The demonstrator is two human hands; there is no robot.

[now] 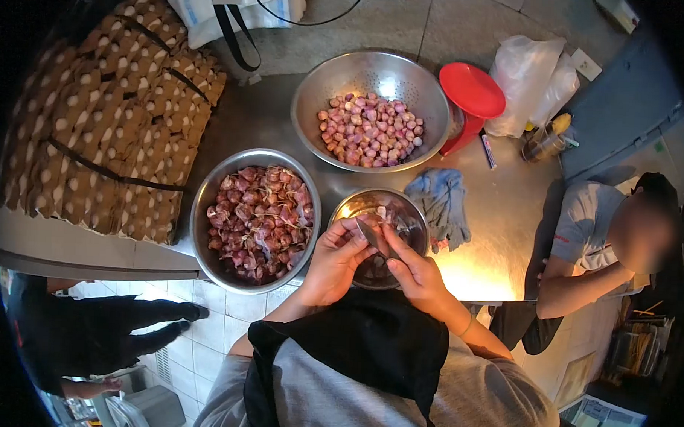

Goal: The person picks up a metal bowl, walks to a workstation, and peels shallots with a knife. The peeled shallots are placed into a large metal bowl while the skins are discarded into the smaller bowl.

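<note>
Over a small steel bowl (423, 233), my left hand (334, 262) is closed in a pinch around a shallot, which its fingers mostly hide. My right hand (421, 278) grips a small knife (371, 237), its blade lying close against the left fingertips. Pale and purplish peelings show inside the small bowl. To the left stands a steel bowl (198, 222) full of unpeeled red shallots (257, 218) with dry skins and roots. Behind, a large steel colander (309, 107) holds peeled pink shallots (371, 130).
Strapped egg trays (111, 123) are stacked at the left. A blue-grey cloth (442, 202), a red plastic container (473, 94), a marker (488, 152) and plastic bags (524, 80) lie right of the colander. One person (590, 237) is at the table's right end; another (74, 328) stands at lower left.
</note>
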